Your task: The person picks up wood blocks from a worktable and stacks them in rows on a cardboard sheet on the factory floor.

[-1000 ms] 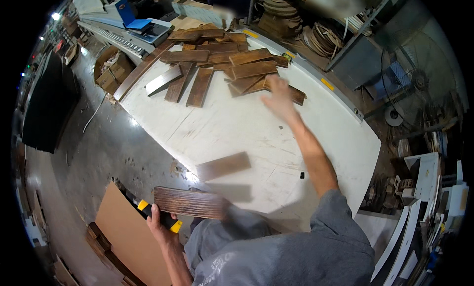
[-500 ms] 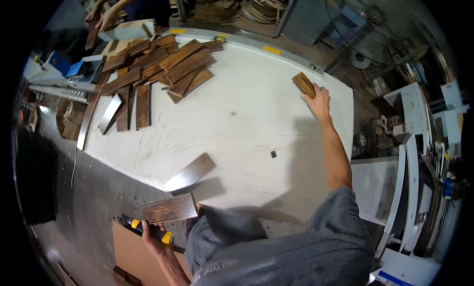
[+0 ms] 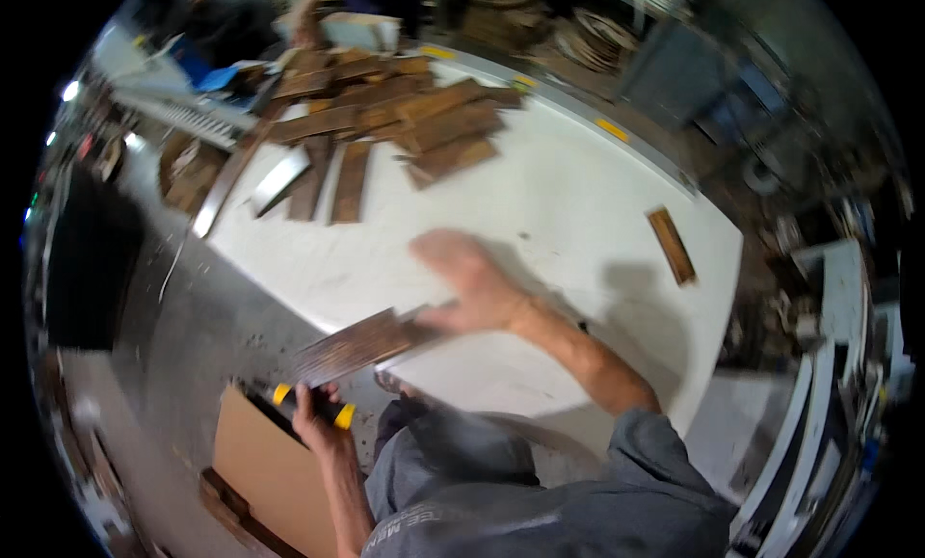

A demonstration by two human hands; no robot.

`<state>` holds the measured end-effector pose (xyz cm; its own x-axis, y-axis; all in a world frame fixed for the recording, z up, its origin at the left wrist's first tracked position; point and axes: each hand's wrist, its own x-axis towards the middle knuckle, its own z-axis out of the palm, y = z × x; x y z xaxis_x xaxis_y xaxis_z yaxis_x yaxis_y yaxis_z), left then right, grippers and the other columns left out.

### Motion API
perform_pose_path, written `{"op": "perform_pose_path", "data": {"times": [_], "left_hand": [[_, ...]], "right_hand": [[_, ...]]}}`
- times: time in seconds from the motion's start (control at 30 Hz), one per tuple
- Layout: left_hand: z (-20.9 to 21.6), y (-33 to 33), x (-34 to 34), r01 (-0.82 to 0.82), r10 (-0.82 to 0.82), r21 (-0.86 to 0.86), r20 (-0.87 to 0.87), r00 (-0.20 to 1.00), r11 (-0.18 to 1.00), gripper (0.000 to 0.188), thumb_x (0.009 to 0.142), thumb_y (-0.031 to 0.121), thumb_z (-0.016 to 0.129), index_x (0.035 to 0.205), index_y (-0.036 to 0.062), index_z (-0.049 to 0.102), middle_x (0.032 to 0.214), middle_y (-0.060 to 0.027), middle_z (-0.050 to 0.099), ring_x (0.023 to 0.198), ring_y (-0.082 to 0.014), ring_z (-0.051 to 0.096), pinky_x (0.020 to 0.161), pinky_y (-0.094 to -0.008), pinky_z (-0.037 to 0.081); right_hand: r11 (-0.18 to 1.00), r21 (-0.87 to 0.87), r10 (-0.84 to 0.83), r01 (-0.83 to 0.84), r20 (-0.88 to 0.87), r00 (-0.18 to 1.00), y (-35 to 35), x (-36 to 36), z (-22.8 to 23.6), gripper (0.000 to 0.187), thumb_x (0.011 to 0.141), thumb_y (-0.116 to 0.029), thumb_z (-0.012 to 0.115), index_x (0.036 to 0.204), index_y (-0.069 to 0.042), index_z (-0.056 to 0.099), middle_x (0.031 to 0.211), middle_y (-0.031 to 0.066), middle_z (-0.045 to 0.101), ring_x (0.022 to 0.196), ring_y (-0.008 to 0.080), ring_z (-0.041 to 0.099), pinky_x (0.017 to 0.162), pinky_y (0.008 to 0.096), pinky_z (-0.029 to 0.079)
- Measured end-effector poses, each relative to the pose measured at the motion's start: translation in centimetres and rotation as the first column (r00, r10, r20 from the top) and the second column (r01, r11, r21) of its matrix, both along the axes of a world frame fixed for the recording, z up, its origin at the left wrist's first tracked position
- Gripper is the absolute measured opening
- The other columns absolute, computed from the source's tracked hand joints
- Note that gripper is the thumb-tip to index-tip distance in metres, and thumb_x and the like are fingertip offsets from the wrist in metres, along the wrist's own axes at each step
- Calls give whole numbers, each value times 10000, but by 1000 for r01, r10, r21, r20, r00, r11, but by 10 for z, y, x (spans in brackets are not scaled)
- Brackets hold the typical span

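My left hand (image 3: 318,411), at the lower left off the table's edge, is closed round a black cylindrical tool (image 3: 323,404) with yellow ends. Just above it a dark brown grained wood plank (image 3: 355,346) sits tilted, its lower left end by my fingers; whether they also grip it I cannot tell. A second plank (image 3: 419,329) shows partly behind it. My right hand (image 3: 472,283), smeared by motion, reaches over the white table (image 3: 597,336) with fingers apart and thumb near that second plank. A brown wood plank (image 3: 671,246) lies alone at the table's right.
A heap of brown planks (image 3: 424,110) covers the far left of the table. A metal rail (image 3: 568,110) with yellow marks runs along its far edge. Another person's arm (image 3: 313,9) shows beyond the heap. A cardboard sheet (image 3: 265,466) stands below my left hand.
My right hand has let go of the plank at the right, which stays on the table, and has swung left to the planks near my left hand. The view has shifted.
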<state>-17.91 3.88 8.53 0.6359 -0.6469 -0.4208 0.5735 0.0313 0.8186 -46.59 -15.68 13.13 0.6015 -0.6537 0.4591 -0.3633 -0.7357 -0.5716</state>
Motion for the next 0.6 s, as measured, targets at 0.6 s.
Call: {"op": "perform_pose_path", "data": {"times": [0.6], "left_hand": [[-56, -40, 64, -54, 28, -78, -304, 952, 995, 223, 963, 175, 669, 1066, -14, 607, 805, -93, 657, 641, -175, 619, 551, -291, 507]], "right_hand": [[877, 50, 476, -479, -239, 846, -8, 238, -80, 743, 821, -363, 777, 1390, 35, 511, 1209, 220, 586, 1127, 388, 545, 997, 462, 452]]}}
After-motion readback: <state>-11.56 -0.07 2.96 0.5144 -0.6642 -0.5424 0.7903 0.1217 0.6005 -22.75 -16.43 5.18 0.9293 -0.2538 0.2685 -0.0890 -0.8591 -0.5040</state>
